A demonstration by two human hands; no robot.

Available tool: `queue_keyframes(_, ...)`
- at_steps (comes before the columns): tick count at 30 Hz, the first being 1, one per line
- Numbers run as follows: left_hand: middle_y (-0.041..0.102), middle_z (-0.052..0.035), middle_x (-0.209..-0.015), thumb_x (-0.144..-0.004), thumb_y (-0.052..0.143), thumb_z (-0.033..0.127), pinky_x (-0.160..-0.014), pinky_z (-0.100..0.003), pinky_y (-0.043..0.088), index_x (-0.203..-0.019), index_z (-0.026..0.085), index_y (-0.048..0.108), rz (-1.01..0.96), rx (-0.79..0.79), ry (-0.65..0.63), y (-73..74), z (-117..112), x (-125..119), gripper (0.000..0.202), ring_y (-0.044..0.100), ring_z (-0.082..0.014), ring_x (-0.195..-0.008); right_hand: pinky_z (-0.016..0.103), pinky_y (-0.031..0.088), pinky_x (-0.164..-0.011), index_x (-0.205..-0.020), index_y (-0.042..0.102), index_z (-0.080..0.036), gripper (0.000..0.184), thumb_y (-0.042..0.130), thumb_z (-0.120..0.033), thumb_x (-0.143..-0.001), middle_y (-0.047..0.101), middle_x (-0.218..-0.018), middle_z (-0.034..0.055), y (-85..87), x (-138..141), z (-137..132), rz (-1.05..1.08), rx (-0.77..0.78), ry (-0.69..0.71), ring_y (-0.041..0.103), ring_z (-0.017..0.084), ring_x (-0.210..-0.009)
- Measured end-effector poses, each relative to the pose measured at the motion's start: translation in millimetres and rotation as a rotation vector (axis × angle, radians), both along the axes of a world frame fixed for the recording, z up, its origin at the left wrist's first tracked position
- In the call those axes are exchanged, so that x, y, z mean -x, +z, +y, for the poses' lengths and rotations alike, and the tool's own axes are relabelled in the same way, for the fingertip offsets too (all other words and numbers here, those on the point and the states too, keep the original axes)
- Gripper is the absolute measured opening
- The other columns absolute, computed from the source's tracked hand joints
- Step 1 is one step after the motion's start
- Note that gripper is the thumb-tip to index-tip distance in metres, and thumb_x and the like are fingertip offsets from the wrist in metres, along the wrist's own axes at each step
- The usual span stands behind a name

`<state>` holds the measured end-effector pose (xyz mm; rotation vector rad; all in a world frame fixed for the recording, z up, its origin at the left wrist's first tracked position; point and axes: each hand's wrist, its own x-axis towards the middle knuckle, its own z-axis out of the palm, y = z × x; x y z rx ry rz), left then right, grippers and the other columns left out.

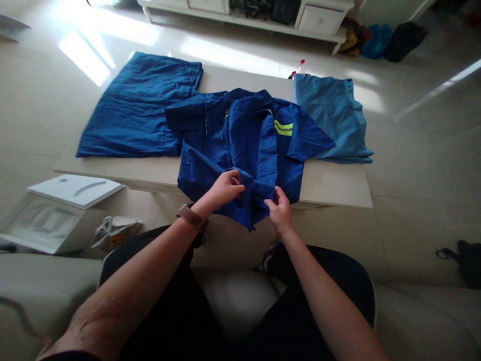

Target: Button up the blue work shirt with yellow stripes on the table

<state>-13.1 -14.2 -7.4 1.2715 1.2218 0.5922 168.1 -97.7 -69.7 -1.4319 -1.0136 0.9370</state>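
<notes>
A dark blue short-sleeved work shirt (244,125) with a yellow-green stripe lies spread across the middle of the low table (336,183), its lower part hanging over the near edge. My left hand (227,188), below a brown watch strap, pinches the shirt's lower front. At the hem corner of the front edge, my right hand (280,208) grips the cloth between thumb and fingers. To the left lies a folded blue cloth (139,108), partly under the shirt's sleeve. A lighter blue cloth (332,118) lies at the right end, partly covered by the other sleeve.
On the floor at the left stand a white box-like container (56,215) and a crumpled bag (114,231). Bottles with red caps (301,64) show behind the light blue cloth. A white cabinet (319,20) stands beyond, with bags (378,40) beside it.
</notes>
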Motion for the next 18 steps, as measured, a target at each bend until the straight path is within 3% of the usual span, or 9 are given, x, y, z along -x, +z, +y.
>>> queue_keyframes(5, 0.049, 0.0059, -0.057, -0.068, 0.062, 0.012, -0.055, -0.022, 0.036, -0.068, 0.019, 0.055, 0.193, -0.313, 0.024, 9.2, 1, 6, 0.009, 0.048, -0.0097, -0.055, 0.037, 0.058, -0.084, -0.104, 0.066, -0.020, 0.030, 0.063, -0.028, -0.076, 0.073, -0.097, 0.0065, 5.6, -5, 0, -0.020, -0.011, -0.045, 0.068, 0.022, -0.087)
queue_keyframes(7, 0.051, 0.0045, -0.056, -0.070, 0.060, 0.015, -0.056, -0.023, 0.035, -0.065, 0.018, 0.057, 0.217, -0.360, 0.043, 12.4, 0, 6, 0.006, 0.049, -0.0104, -0.056, 0.036, 0.057, -0.080, -0.099, 0.067, -0.020, 0.024, 0.065, -0.032, -0.078, 0.072, -0.091, 0.0056, 6.0, -6, 0, 0.017, 0.017, -0.039, 0.067, 0.022, -0.083)
queue_keyframes(9, 0.051, 0.0046, -0.056, -0.071, 0.060, 0.017, -0.053, -0.022, 0.036, -0.065, 0.018, 0.057, 0.159, -0.307, 0.047, 13.6, 0, 5, 0.007, 0.051, -0.0100, -0.053, 0.034, 0.056, -0.076, -0.096, 0.067, -0.020, 0.023, 0.066, -0.037, -0.080, 0.072, -0.089, 0.0052, 5.1, -7, -1, 0.051, 0.037, -0.041, 0.066, 0.021, -0.080)
queue_keyframes(14, 0.055, 0.0045, -0.057, -0.081, 0.064, 0.028, -0.047, -0.021, 0.042, -0.076, 0.019, 0.054, -0.105, 0.032, 0.021, 11.9, 2, -2, 0.015, 0.059, -0.0112, -0.046, 0.028, 0.052, -0.064, -0.098, 0.069, -0.019, 0.031, 0.067, -0.047, -0.083, 0.071, -0.086, 0.0037, -3.3, -9, 0, 0.100, 0.098, -0.052, 0.063, 0.018, -0.072)
queue_keyframes(18, 0.064, 0.0004, -0.067, -0.087, 0.058, 0.022, -0.053, -0.022, 0.051, -0.080, 0.018, 0.052, -0.258, 0.217, 0.043, 12.3, 1, -5, 0.010, 0.068, -0.0135, -0.055, 0.029, 0.052, -0.070, -0.099, 0.072, -0.017, 0.039, 0.071, -0.050, -0.078, 0.073, -0.088, 0.0050, -10.9, -10, 1, 0.158, 0.128, -0.154, 0.065, 0.018, -0.077)
